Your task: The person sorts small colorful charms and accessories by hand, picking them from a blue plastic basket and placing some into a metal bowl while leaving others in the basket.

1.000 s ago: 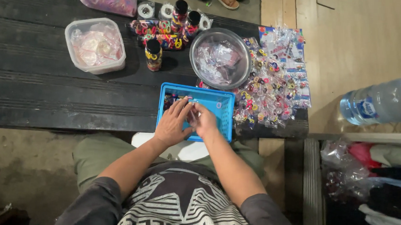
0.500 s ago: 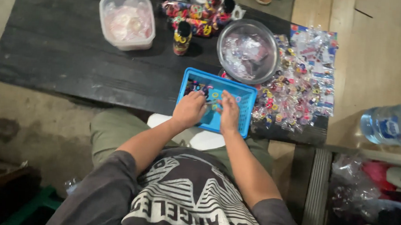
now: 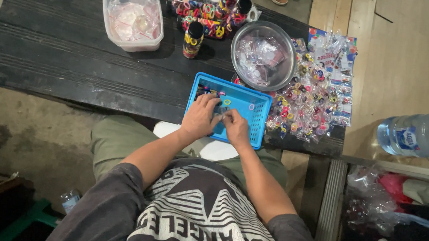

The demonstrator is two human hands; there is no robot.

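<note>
Blue basket (image 3: pixel 254 119) sits at near edge of dark bench (image 3: pixel 55 51), few small coloured rings (image 3: pixel 226 102) inside; most of its contents hidden under both hands. Left hand (image 3: pixel 199 118) and right hand (image 3: pixel 235 127) meet over basket, fingers curled, pinching something tiny and clear, can't make out what. Forearms angle in from the lap. Metal bowl (image 3: pixel 263 56), packets (image 3: pixel 315 92), plastic tub (image 3: pixel 132 18) beyond; bottle (image 3: pixel 414 135) right, cut off

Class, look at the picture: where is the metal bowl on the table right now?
In the head view, the metal bowl sits on the dark table, right of centre, just behind the blue basket and left of the small packets.
</note>
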